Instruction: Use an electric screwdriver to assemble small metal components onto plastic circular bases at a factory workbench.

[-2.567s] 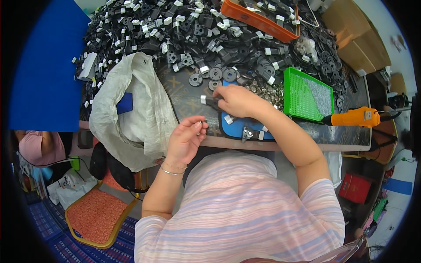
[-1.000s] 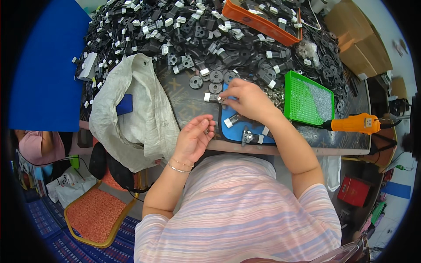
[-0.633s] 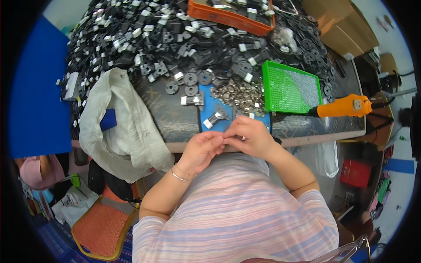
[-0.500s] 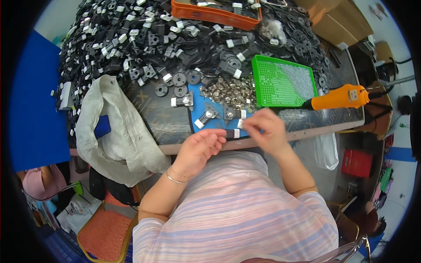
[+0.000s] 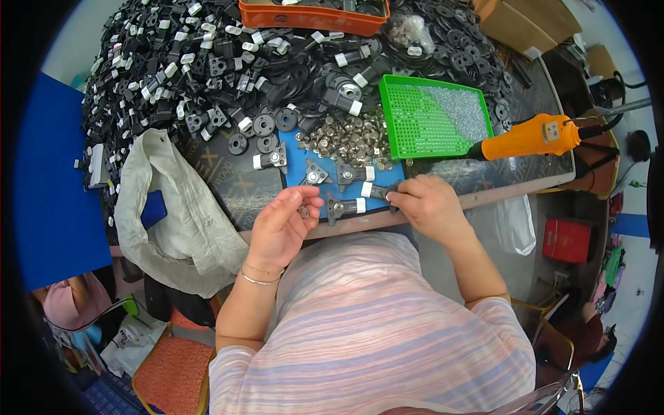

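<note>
My left hand [image 5: 282, 225] is palm up near the table's front edge, its fingers curled around small round metal pieces [image 5: 303, 211]. My right hand [image 5: 434, 209] pinches at a shiny round metal piece on a black plastic part with a white end [image 5: 375, 191]; its fingers cover some of that part. Nearer me lies a similar black part [image 5: 339, 207], with its white end to the right. More of these parts, such as one with a metal centre [image 5: 353, 173], lie on the blue mat [image 5: 296, 163]. Behind them is a pile of small metal pieces [image 5: 346, 138].
A green tray [image 5: 387, 117] of tiny clear pieces stands right of the metal pile. The orange electric screwdriver [image 5: 529, 140] lies beside it. A large heap of black and white parts [image 5: 207, 69] and an orange bin [image 5: 311, 19] fill the back. A pale cloth bag [image 5: 197, 238] hangs at left.
My right hand has come down onto a black part at the mat's right side. My left hand has drawn back left, uncovering the near part; metal pieces now show in its fingers.
</note>
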Demonstrator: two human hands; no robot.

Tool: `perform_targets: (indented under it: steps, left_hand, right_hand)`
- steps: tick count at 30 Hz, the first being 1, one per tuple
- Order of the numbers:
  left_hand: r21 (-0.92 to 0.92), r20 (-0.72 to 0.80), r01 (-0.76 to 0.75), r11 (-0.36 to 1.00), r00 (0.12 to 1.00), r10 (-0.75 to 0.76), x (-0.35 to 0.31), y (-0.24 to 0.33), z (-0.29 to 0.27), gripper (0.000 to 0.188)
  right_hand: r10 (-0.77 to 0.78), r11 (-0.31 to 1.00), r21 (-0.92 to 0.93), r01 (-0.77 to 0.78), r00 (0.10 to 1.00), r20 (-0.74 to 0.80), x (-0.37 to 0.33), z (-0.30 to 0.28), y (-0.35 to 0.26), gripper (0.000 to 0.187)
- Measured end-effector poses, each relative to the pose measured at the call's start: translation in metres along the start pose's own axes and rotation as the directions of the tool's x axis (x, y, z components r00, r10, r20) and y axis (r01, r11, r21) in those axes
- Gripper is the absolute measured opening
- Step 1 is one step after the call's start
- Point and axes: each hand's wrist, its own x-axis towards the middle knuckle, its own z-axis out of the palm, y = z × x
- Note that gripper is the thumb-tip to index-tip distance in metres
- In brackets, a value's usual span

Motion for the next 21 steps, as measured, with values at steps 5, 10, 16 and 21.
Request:
perform_targets:
  steps: [5, 10, 16, 21]
  left_hand:
    - [-0.034, 0.017, -0.051, 0.998, 0.998, 0.052, 0.0007, 0.0050, -0.0006, 0.026]
    - [-0.025, 0.006, -0.055, 0.998, 0.998, 0.055, 0.0001, 0.0073, -0.0005, 0.025]
    - [-0.032, 0.007, -0.058, 0.998, 0.998, 0.058, -0.0001, 0.0072, -0.0004, 0.026]
    - [-0.035, 0.017, -0.075, 0.997, 0.997, 0.076, 0.0017, 0.0091, -0.0046, 0.026]
  right_hand:
    - [0.019, 0.999, 0.030, -0.016, 0.997, -0.075, -0.0001, -0.0011, -0.0006, 0.014]
    - [0.006, 0.998, 0.070, -0.003, 0.999, -0.037, -0.0047, -0.0004, 0.0017, 0.016]
    - [0.031, 0.996, 0.082, -0.029, 0.999, -0.032, -0.0034, 0.0008, 0.0010, 0.015]
    - [0.044, 0.992, 0.118, -0.041, 0.999, -0.021, -0.0007, 0.0016, 0.0029, 0.018]
